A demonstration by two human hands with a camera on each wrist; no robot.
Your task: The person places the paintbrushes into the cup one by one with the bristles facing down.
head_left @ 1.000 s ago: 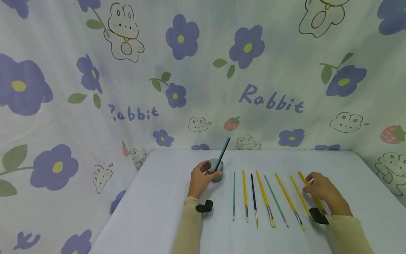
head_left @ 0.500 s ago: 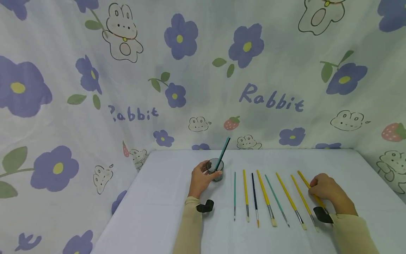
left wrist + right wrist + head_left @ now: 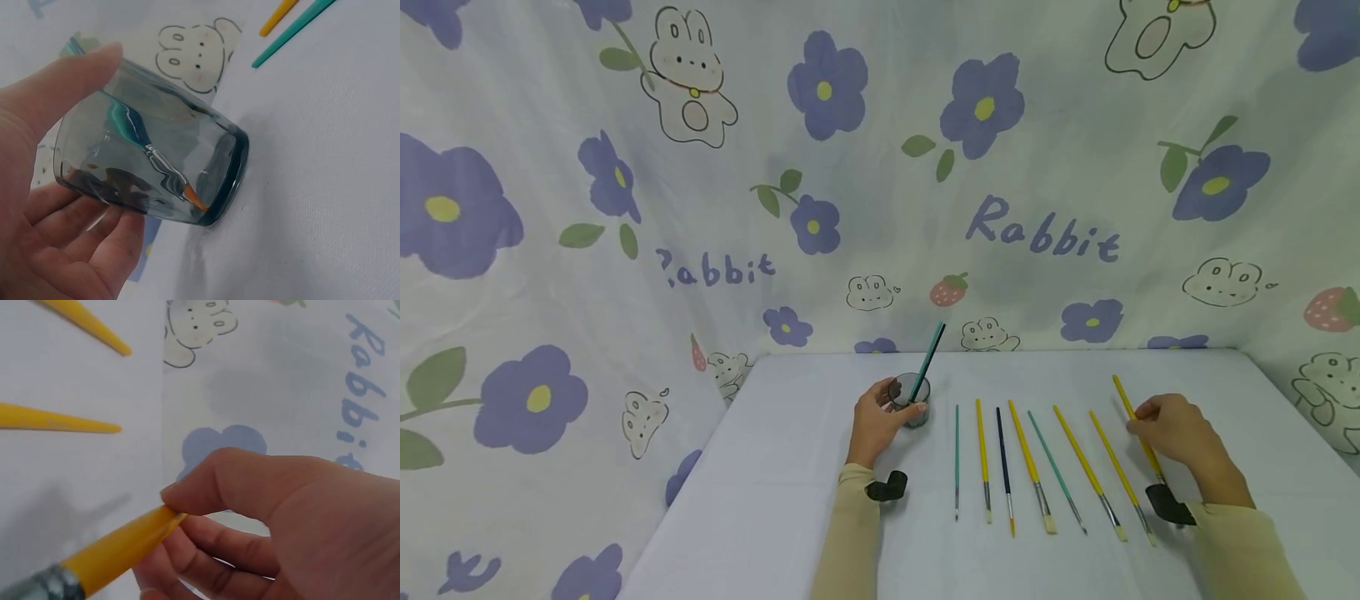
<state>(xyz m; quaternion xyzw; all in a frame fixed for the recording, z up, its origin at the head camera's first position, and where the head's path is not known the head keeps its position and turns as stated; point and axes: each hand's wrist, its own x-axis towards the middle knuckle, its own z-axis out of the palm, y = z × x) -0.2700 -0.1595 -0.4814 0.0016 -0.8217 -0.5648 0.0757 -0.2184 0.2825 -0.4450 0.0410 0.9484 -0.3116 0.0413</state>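
My left hand (image 3: 877,425) grips a tinted clear glass (image 3: 169,144) round its side, thumb on one side and fingers on the other. Inside it lean two paintbrushes, a teal one and a dark one (image 3: 929,358), bristles down at the glass's bottom. On the right, my right hand (image 3: 1176,429) pinches a yellow paintbrush (image 3: 125,547) by its handle between thumb and fingers. That brush's handle end points away from me, and its bristles are hidden behind the wrist strap in the head view. A shadow of brush and hand falls on the table in the right wrist view.
Several paintbrushes lie in a row on the white table (image 3: 760,500) between the hands: a teal brush (image 3: 957,458) nearest the glass, a dark blue brush (image 3: 1003,458) and yellow ones such as the rightmost yellow brush (image 3: 1118,467). A patterned curtain (image 3: 880,167) hangs behind.
My right hand has closed on the rightmost yellow paintbrush and raised it, shifting it slightly away from me. My left hand and the glass have stayed in place.
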